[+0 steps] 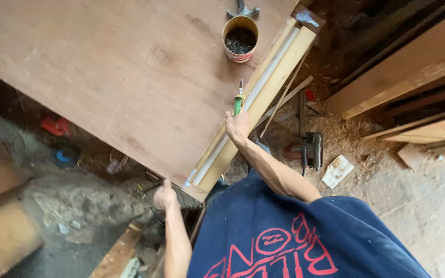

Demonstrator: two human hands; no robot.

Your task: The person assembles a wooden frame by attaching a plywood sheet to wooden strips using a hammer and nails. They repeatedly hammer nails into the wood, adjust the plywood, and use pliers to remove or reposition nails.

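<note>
My right hand [238,126] grips a green-handled tool [239,100], which looks like a screwdriver or chisel, its tip resting on the channel of a long wooden frame piece [279,67]. That frame piece lies along the edge of a large plywood sheet [119,67]. My left hand [165,197] is closed into a loose fist below the near corner of the sheet, and nothing shows in it. A round tin [240,38] filled with dark nails or screws stands on the sheet near the frame. A hammer head [242,11] lies just behind the tin.
A circular saw [311,150] sits on the sawdust-covered floor to the right, beside a white tile scrap [337,171]. Timber boards [408,67] are stacked at the far right. A red object [55,125] and a blue disc [65,155] lie under the sheet on the left.
</note>
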